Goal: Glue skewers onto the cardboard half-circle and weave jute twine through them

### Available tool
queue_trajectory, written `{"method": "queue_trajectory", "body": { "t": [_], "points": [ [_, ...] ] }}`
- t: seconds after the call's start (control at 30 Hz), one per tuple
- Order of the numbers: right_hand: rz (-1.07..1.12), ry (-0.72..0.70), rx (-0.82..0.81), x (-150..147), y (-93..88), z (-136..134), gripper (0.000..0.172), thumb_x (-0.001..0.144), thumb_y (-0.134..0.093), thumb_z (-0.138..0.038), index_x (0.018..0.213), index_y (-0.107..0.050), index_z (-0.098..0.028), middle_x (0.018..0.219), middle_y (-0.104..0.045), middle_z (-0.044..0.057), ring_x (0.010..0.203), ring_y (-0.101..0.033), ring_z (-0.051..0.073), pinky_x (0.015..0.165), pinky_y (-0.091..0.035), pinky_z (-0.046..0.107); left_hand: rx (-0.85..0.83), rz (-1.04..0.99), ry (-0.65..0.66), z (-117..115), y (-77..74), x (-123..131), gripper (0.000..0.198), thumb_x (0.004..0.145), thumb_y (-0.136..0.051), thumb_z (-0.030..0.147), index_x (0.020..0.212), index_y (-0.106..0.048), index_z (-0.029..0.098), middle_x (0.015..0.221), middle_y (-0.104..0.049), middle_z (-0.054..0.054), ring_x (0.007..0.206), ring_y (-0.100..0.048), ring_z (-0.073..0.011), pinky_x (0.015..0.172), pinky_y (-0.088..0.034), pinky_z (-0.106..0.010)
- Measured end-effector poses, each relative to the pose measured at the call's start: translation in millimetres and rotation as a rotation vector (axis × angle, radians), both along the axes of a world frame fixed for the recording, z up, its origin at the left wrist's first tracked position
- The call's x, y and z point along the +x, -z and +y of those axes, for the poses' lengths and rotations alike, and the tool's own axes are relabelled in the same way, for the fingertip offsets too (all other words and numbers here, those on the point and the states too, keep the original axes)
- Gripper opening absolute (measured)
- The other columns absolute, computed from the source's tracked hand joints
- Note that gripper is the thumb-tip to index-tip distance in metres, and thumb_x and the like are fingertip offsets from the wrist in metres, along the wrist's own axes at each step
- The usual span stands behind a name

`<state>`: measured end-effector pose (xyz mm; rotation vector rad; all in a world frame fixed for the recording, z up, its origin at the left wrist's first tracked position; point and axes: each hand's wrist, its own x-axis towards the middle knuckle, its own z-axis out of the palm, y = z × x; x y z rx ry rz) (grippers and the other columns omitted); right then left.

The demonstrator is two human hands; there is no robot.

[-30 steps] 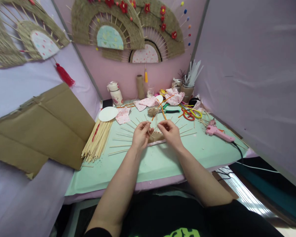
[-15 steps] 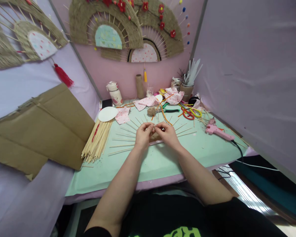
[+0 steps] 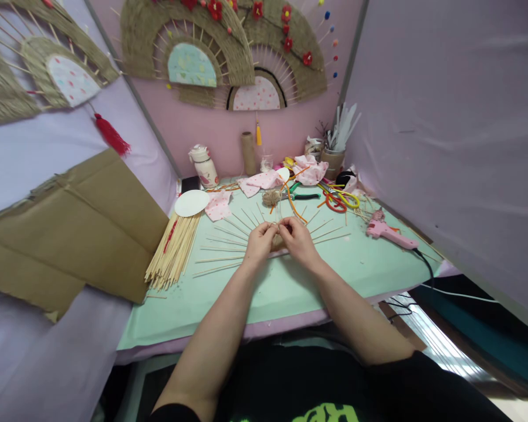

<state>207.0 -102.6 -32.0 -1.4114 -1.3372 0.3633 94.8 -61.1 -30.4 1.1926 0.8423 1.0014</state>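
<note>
Twine (image 3: 278,210), thin and tan, in a two-handed pinch

Bare left hand (image 3: 259,244) and bare right hand (image 3: 300,238) meet at dial centre, thumb and finger of each closed on the twine. Close under them: half-round brown fan base (image 3: 278,244), slender pale wooden sticks (image 3: 223,249) raying roughly nine o'clock through twelve to three. Tan twine ball (image 3: 271,197) at twelve; green-and-black-handled pliers (image 3: 307,197) at one. Pink glue gun (image 3: 389,232) at three, well apart. Pale stick bundle (image 3: 171,255) at nine, flat white disc (image 3: 192,203) over its far end.

Wears a black fabric top (image 3: 290,375) with short black sleeves (image 3: 405,381) and large lime-green lettering (image 3: 334,411) across the front, partly cut off below; leaves left hand (image 3: 260,241) and right hand (image 3: 298,239) bare.
</note>
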Motion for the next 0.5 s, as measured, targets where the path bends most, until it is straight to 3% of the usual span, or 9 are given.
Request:
{"method": "queue_trajectory", "body": {
  "t": [0.33, 0.5],
  "points": [
    [-0.146, 0.119, 0.026, -3, 0.9, 2, 0.01, 0.083, -0.045, -0.027, 0.075, -0.049, -0.022, 0.08, -0.055, 0.007, 0.08, -0.05, 0.021, 0.077, -0.04, 0.035, 0.032, 0.046, 0.029, -3, -8.7, 2, 0.031, 0.069, -0.068, 0.037, 0.058, -0.046, 0.018, 0.051, -0.036, 0.006, 0.048, -0.034, -0.0073, 0.044, -0.026, -0.019],
    [0.01, 0.443, 0.11, 35, -19.8, -2, 0.005, 0.077, -0.045, -0.022, 0.072, -0.046, -0.022, 0.072, -0.052, 0.002, 0.07, -0.046, 0.018, 0.07, -0.038, 0.033, 0.045, 0.057, 0.043, -10, -18.1, -4, 0.025, 0.071, -0.062, 0.03, 0.058, -0.045, 0.017, 0.05, -0.033, 0.007, 0.045, -0.027, -0.0055, 0.042, -0.017, -0.018]
  ]
}}
